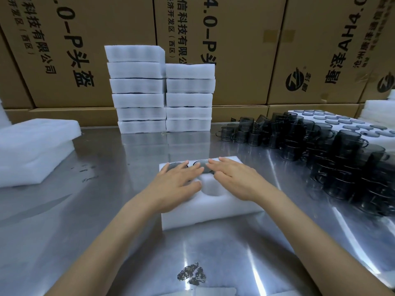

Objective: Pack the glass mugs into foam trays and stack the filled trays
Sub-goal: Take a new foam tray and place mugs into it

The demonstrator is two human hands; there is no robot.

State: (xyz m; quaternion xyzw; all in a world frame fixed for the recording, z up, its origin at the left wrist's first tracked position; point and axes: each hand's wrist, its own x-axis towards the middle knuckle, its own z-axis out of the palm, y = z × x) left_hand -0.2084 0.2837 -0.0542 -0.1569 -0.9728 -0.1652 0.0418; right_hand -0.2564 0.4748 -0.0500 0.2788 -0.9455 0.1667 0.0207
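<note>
A white foam tray (205,212) lies on the steel table in front of me. Two dark glass mugs sit in its far pockets, the left mug (174,166) and the middle mug (201,165). A nearer middle pocket (213,190) is empty. My left hand (177,184) lies flat with straight fingers over the tray's left side, fingertips on the mugs. My right hand (233,178) lies flat over the right side, its fingertips touching the middle mug. Many smoky glass mugs (320,146) stand crowded on the right of the table.
Two stacks of filled foam trays (162,99) stand at the back centre before cardboard boxes (245,50). Empty foam trays (34,150) lie piled at the left. A large foam sheet with mugs (346,122) is at the far right. A foam edge (192,292) shows nearest me.
</note>
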